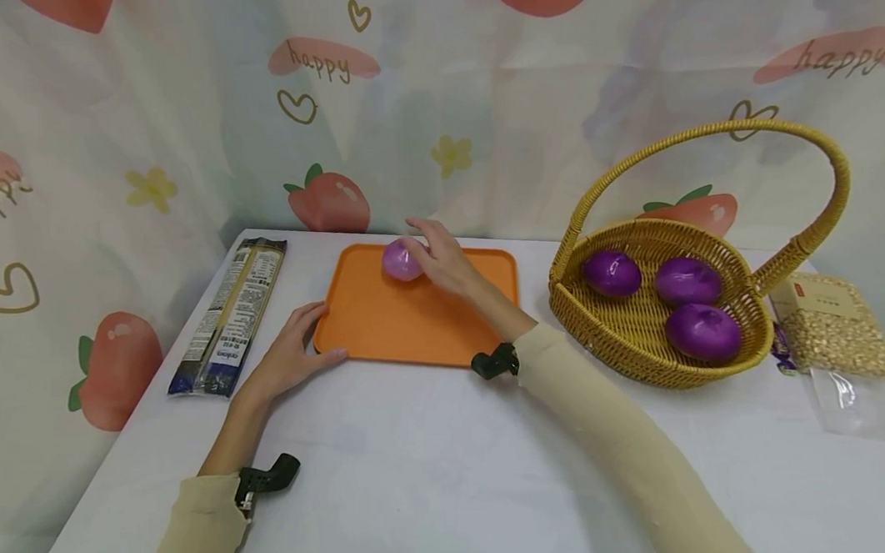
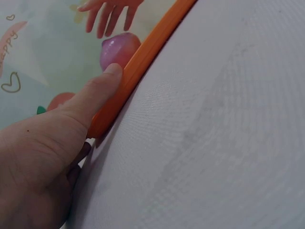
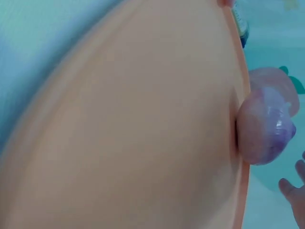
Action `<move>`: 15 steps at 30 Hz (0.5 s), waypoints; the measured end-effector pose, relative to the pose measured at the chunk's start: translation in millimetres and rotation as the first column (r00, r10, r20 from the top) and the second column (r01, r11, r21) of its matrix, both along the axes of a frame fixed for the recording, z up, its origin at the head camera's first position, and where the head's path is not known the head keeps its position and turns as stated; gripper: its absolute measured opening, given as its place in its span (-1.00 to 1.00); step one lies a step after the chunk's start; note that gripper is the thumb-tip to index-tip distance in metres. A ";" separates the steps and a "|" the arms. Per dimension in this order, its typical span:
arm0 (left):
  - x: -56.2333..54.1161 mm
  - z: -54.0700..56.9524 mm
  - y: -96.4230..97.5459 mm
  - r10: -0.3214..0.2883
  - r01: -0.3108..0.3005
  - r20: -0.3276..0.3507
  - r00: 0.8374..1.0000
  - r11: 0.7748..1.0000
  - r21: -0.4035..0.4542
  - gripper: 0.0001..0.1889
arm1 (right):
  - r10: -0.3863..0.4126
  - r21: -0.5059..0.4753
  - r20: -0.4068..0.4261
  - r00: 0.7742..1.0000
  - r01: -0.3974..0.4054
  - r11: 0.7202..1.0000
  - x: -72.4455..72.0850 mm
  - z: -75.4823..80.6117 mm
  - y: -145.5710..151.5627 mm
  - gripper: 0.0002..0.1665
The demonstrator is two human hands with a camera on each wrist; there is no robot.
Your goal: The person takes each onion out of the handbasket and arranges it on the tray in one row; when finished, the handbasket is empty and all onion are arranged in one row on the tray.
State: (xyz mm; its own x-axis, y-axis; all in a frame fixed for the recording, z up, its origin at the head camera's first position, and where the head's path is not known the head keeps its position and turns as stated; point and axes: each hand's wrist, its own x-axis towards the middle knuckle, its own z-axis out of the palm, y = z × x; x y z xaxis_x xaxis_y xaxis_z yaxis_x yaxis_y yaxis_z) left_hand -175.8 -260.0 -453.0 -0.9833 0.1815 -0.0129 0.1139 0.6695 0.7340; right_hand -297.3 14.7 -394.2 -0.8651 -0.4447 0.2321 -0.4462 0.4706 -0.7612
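A shiny purple onion [image 1: 401, 260] lies near the back rim of an orange tray [image 1: 407, 320] on the table. Close beside it is my right hand [image 1: 445, 260], fingers spread; the left wrist view shows a gap between those fingers and the onion [image 2: 119, 50]. My left hand [image 1: 292, 351] holds the tray's near left corner. Its thumb lies along the front rim [image 2: 136, 67], while the other fingers are at the left side, partly hidden in the left wrist view. In the right wrist view the onion [image 3: 265, 129] rests by the tray's edge.
Right of the tray stands a tall-handled wicker basket [image 1: 604, 356] with three purple onions [image 1: 704, 331] inside. Beyond it lie a bag of grains [image 1: 839, 331] and a small purple wrapper [image 1: 783, 349]. A long flat packet [image 1: 230, 317] sits left of the tray. A printed curtain [image 1: 433, 101] hangs behind.
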 end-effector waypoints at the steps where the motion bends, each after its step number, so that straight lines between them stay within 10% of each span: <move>1: 0.0 -0.4 -0.1 0.000 0.000 -0.002 1.000 1.000 0.000 -0.05 | -0.007 -0.017 -0.004 1.000 0.007 1.000 0.3 0.3 0.6 -0.37; 15: 0.1 -0.1 0.1 0.003 -0.003 0.000 1.000 1.000 -0.002 -0.04 | -0.110 -0.197 -0.032 0.993 0.101 0.975 2.1 -0.9 10.0 -0.49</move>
State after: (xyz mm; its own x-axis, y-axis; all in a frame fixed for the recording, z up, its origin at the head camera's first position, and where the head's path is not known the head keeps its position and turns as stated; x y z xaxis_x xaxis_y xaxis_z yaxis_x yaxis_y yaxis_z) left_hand -175.7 -259.9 -453.0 -0.9838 0.1786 -0.0131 0.1121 0.6712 0.7327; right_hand -295.2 24.7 -395.1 -0.8922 -0.2942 0.3426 -0.4356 0.3611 -0.8245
